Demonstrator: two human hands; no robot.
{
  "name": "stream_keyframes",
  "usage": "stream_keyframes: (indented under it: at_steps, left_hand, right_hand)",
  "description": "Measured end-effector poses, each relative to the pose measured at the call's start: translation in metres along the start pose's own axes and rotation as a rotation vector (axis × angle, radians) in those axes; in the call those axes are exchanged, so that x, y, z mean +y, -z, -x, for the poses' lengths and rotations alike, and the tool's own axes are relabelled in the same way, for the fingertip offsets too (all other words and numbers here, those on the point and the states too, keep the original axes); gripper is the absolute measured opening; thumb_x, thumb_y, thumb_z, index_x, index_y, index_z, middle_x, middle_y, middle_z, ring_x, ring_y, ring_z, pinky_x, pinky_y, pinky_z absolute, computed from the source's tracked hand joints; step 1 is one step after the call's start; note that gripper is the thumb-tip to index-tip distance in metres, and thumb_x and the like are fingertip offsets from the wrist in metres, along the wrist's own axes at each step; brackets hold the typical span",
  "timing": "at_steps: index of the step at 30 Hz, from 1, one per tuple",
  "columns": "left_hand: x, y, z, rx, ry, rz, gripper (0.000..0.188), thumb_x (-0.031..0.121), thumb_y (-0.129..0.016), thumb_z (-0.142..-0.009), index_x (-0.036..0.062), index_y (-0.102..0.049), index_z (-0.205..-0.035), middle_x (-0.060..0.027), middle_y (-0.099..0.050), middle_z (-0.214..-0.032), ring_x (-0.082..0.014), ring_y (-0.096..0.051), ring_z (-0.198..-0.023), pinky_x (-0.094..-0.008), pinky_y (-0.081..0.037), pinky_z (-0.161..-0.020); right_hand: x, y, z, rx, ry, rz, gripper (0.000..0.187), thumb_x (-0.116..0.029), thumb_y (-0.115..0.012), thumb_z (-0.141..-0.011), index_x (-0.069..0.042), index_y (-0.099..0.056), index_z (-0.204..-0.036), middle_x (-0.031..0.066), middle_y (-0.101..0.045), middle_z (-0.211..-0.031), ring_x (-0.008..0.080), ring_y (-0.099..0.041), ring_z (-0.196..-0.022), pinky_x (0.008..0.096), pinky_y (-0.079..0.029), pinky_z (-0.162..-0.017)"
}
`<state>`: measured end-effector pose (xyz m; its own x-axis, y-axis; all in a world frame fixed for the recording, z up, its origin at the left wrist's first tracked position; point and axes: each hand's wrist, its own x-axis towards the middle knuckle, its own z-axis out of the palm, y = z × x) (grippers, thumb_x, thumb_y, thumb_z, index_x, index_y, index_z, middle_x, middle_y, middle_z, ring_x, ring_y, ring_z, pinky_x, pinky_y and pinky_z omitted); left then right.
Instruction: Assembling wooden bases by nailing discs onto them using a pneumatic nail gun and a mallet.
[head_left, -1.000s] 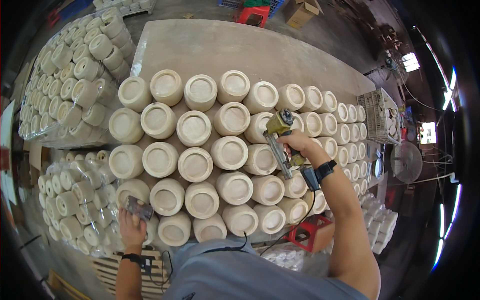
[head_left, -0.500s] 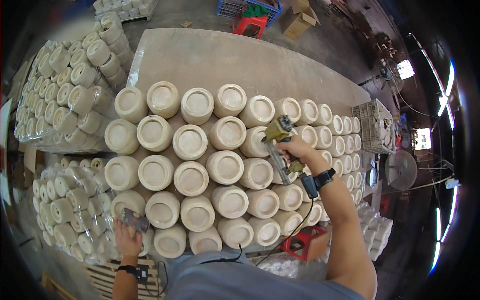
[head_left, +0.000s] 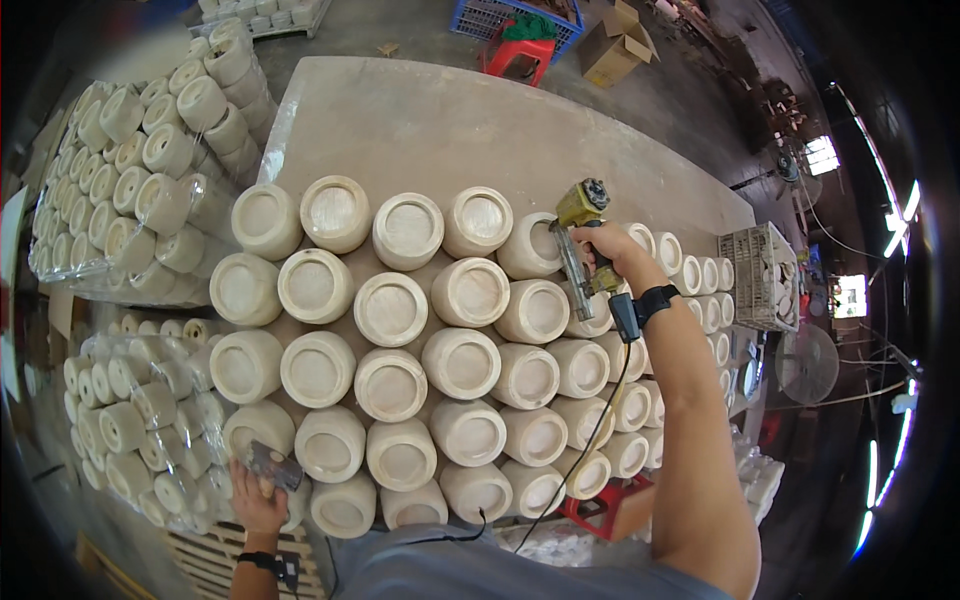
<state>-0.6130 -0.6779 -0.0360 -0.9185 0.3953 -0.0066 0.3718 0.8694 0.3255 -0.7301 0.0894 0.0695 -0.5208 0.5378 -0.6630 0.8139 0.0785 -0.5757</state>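
Observation:
Rows of round, pale wooden pieces [head_left: 397, 308] with recessed circular tops stand close together on a large table [head_left: 400, 120]. My right hand [head_left: 612, 252] is closed around the handle of a yellow and black nail gun [head_left: 580, 205], held over the far rows right of the middle. Its long metal magazine slants toward me above the pieces. At the near left, my left hand [head_left: 258, 502] grips a small dark grey rectangular block [head_left: 272, 467], next to a wooden piece in the near rows. What the block is, I cannot make out.
Plastic-wrapped stacks of similar pieces [head_left: 130, 165] stand left of the table. A slatted pallet [head_left: 205, 555] lies at the near left. Beyond the table are a red stool [head_left: 520, 60], a blue crate [head_left: 475, 15] and a cardboard box [head_left: 617, 50]. A grey crate [head_left: 755, 275] stands right.
My right hand has carried the nail gun farther away and slightly right over the pieces. My left hand stays with the grey block at the near left. The view has shifted a little.

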Motion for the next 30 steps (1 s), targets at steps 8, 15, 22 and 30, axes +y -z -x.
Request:
stream_keyframes:
  at_steps: [8, 15, 22, 30]
  left_hand:
    - [0.005, 0.006, 0.000, -0.008, 0.009, -0.012, 0.056, 0.023, -0.065, -0.078, -0.0156, -0.054, -0.117, -0.0356, -0.053, -0.131, -0.0565, -0.045, -0.136, -0.0600, -0.042, -0.110]
    - [0.002, 0.003, 0.001, -0.001, 0.000, -0.006, 0.056, 0.023, -0.065, -0.078, -0.0162, -0.053, -0.117, -0.0354, -0.053, -0.131, -0.0556, -0.044, -0.137, -0.0601, -0.040, -0.111]
    - [0.007, 0.005, -0.002, -0.022, 0.007, 0.028, 0.058, 0.022, -0.066, -0.077, -0.0155, -0.053, -0.119, -0.0338, -0.053, -0.133, -0.0555, -0.044, -0.138, -0.0599, -0.041, -0.112]
    - [0.002, 0.002, 0.002, -0.007, -0.001, -0.006, 0.056, 0.021, -0.066, -0.076, -0.0150, -0.054, -0.118, -0.0340, -0.053, -0.132, -0.0556, -0.044, -0.137, -0.0601, -0.041, -0.111]
  right_hand:
    - [0.008, -0.005, 0.001, -0.023, -0.009, -0.017, 0.026, -0.018, -0.069, -0.090, -0.004, -0.060, -0.071, 0.0066, -0.057, -0.061, 0.0204, -0.056, -0.049, 0.0372, -0.048, -0.049]
    - [0.011, -0.017, 0.050, -0.087, -0.081, 0.085, 0.020, -0.015, -0.074, -0.088, -0.002, -0.064, -0.076, 0.0062, -0.060, -0.065, 0.0172, -0.057, -0.051, 0.0340, -0.049, -0.049]
    - [0.008, -0.011, 0.042, -0.112, -0.088, 0.096, 0.020, -0.015, -0.074, -0.087, -0.001, -0.064, -0.077, 0.0067, -0.060, -0.065, 0.0170, -0.059, -0.052, 0.0335, -0.049, -0.045]
    - [-0.001, -0.019, 0.039, -0.084, -0.068, 0.090, 0.023, -0.016, -0.073, -0.089, -0.001, -0.063, -0.074, 0.0065, -0.060, -0.064, 0.0178, -0.057, -0.051, 0.0340, -0.049, -0.049]
